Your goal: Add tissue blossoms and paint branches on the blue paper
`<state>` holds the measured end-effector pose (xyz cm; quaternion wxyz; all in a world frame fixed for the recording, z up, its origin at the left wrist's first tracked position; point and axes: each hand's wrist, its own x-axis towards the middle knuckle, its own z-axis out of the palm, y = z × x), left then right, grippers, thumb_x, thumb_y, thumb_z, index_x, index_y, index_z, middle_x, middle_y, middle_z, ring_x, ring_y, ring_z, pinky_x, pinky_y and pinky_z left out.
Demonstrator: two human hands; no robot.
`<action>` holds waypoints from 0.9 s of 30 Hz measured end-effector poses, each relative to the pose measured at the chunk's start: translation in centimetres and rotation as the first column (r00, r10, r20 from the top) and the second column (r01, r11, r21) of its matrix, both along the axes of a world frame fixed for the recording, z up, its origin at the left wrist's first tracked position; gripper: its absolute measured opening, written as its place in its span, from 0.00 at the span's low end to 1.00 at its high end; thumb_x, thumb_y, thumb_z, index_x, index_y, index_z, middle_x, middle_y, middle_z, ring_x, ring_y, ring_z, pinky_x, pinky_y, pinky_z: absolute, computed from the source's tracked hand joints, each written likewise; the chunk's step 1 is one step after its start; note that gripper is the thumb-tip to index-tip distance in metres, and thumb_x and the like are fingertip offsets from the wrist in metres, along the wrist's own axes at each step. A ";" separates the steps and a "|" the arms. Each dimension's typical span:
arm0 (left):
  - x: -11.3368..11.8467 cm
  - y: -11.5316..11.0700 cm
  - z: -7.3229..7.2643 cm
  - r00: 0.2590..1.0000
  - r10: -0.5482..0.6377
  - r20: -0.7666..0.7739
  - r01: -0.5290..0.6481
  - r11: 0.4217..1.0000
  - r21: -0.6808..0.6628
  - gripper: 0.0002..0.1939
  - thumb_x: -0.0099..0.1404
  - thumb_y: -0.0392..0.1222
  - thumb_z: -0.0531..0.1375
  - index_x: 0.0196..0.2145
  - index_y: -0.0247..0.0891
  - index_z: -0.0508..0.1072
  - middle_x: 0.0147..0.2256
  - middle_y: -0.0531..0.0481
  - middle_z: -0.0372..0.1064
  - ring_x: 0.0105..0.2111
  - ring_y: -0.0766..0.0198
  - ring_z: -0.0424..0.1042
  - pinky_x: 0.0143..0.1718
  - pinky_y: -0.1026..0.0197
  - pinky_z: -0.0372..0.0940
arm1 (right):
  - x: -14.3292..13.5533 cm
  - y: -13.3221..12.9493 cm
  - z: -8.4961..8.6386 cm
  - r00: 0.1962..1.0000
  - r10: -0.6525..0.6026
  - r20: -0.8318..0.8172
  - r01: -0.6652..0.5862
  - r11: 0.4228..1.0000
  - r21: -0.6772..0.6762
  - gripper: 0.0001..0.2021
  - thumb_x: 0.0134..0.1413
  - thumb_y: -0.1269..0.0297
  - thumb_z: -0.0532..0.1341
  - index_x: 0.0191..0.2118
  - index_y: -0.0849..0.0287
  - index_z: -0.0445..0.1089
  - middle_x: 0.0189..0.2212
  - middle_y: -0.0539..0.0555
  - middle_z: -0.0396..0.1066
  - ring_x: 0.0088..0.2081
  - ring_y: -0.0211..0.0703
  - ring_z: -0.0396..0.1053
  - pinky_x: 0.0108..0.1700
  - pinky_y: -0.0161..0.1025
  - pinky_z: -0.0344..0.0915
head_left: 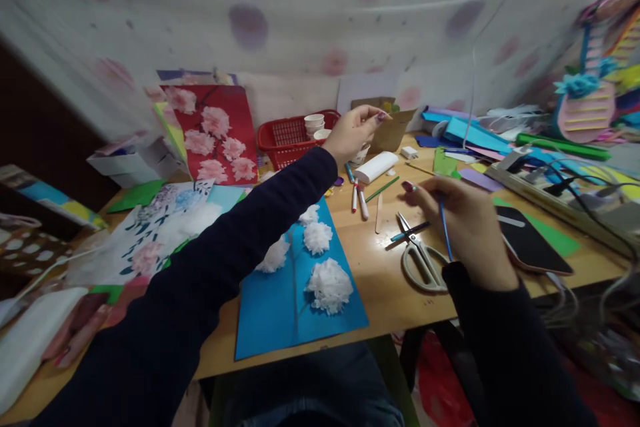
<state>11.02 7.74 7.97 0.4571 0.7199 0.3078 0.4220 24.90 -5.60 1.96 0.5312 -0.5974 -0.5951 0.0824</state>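
My left hand is stretched forward above the back of the table, near a brown cardboard box. Its fingertips are pinched together, and whatever they may hold is too small to make out. In my right hand is a thin blue stick, held over the table's right part. Scissors with pale handles lie just left of that hand, beside a teal pen. On a blue sheet in front of me, white crumpled-paper flowers sit along a drawn grey stem.
A red basket with paper cups stands behind. Markers and a green pencil lie mid-table. A red flower picture leans at back left. Right are a black tablet and power strip. Another person's fingers seem visible at left.
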 end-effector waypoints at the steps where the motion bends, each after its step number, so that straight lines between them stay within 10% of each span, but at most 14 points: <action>1: 0.1 0.2 -0.6 0.996 -0.024 -0.090 0.026 0.999 0.028 0.08 0.67 0.37 0.56 0.43 0.32 0.70 0.23 0.53 0.67 0.26 0.65 0.71 0.34 0.61 0.65 | -0.6 0.1 -0.8 0.992 0.073 0.105 -0.062 0.992 -0.109 0.15 0.57 0.53 0.59 0.28 0.58 0.74 0.22 0.52 0.73 0.24 0.40 0.68 0.28 0.38 0.61; 6: -2.3 0.7 -4.3 0.869 -0.138 -0.475 0.277 0.932 0.235 0.38 0.51 0.28 0.66 0.59 0.40 0.63 0.57 0.38 0.65 0.56 0.50 0.66 0.51 0.53 0.62 | -4.6 1.0 -4.9 0.860 0.331 0.388 -0.189 0.913 -0.361 0.12 0.62 0.59 0.53 0.34 0.58 0.68 0.25 0.54 0.72 0.26 0.43 0.68 0.29 0.37 0.57; 11: -9.6 -0.5 -6.3 0.807 0.117 -0.579 0.138 0.916 0.376 0.12 0.65 0.36 0.54 0.42 0.38 0.76 0.47 0.43 0.74 0.52 0.54 0.69 0.55 0.50 0.58 | -6.8 1.8 -5.7 0.756 0.452 0.474 -0.175 0.837 -0.518 0.08 0.62 0.63 0.53 0.37 0.59 0.67 0.26 0.55 0.72 0.29 0.45 0.70 0.30 0.37 0.54; 18: -19.7 -9.2 -9.5 0.766 0.309 -0.564 0.025 0.862 0.507 0.11 0.68 0.36 0.51 0.40 0.37 0.73 0.40 0.46 0.75 0.42 0.59 0.71 0.46 0.55 0.64 | -7.1 2.6 -6.3 0.700 0.467 0.541 -0.113 0.820 -0.562 0.10 0.64 0.65 0.49 0.38 0.60 0.67 0.26 0.57 0.73 0.28 0.48 0.70 0.30 0.38 0.53; 27: -23.7 -14.1 -14.7 0.595 0.434 -0.676 -0.026 0.852 0.523 0.31 0.62 0.64 0.55 0.53 0.37 0.65 0.55 0.38 0.66 0.52 0.47 0.68 0.49 0.47 0.67 | -7.0 2.5 -7.1 0.756 0.431 0.493 -0.062 0.796 -0.602 0.10 0.65 0.68 0.46 0.40 0.59 0.64 0.29 0.57 0.73 0.31 0.46 0.71 0.31 0.36 0.56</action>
